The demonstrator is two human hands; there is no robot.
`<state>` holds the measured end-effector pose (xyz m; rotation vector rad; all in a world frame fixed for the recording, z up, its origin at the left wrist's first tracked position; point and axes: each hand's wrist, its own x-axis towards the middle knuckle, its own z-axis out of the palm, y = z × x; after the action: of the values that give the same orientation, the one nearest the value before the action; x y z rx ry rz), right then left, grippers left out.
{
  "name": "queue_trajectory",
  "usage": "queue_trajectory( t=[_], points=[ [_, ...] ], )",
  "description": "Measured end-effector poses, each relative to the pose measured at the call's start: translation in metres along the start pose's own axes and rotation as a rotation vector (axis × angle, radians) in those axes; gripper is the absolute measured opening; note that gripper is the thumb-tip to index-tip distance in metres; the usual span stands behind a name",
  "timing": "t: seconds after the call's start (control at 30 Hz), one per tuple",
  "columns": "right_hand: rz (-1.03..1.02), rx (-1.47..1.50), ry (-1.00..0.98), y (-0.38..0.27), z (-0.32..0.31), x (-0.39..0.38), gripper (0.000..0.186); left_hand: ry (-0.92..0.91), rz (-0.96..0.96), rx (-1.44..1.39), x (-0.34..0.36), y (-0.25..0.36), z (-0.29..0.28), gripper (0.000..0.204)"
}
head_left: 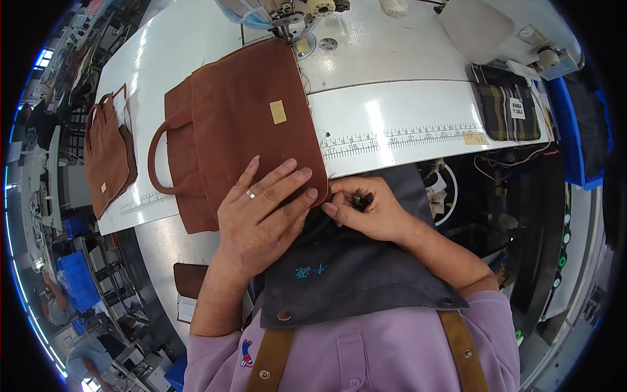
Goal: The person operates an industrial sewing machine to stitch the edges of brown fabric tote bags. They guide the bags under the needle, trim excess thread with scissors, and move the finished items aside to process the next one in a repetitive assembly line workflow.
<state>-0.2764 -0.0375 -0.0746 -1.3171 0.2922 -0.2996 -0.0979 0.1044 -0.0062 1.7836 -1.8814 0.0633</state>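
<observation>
A reddish-brown bag (pixel 241 91) with looped handles lies flat on the white sewing table, its handles to the left and its far corner near the sewing machine's needle area. A small yellow patch (pixel 278 112) is on its face. My left hand (pixel 264 209) rests palm down on the bag's near part, fingers stretched out, a ring on one. Beside the bag's near right corner, my right hand (pixel 372 212) is closed around a small black tool (pixel 361 200), mostly hidden in the palm. Thumb and fingertips are at the bag's edge.
The sewing machine (pixel 287 19) stands at the far edge. A second brown bag (pixel 108 160) lies at the left. A printed ruler strip (pixel 398 139) runs along the table's front edge. A plaid pouch (pixel 506 104) sits at the right, before a blue bin (pixel 575 130).
</observation>
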Motion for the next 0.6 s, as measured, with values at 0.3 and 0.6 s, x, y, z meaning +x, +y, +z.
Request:
queue_trajectory(
  t=[0.3, 0.6],
  points=[
    [0.077, 0.046, 0.021, -0.007, 0.003, 0.004, 0.027, 0.201, -0.098, -0.233, -0.009, 0.002, 0.003, 0.021],
    [0.031, 0.031, -0.006, -0.007, 0.002, 0.001, 0.026, -0.01, 0.116, 0.082, -0.007, 0.001, 0.01, 0.018]
  ],
)
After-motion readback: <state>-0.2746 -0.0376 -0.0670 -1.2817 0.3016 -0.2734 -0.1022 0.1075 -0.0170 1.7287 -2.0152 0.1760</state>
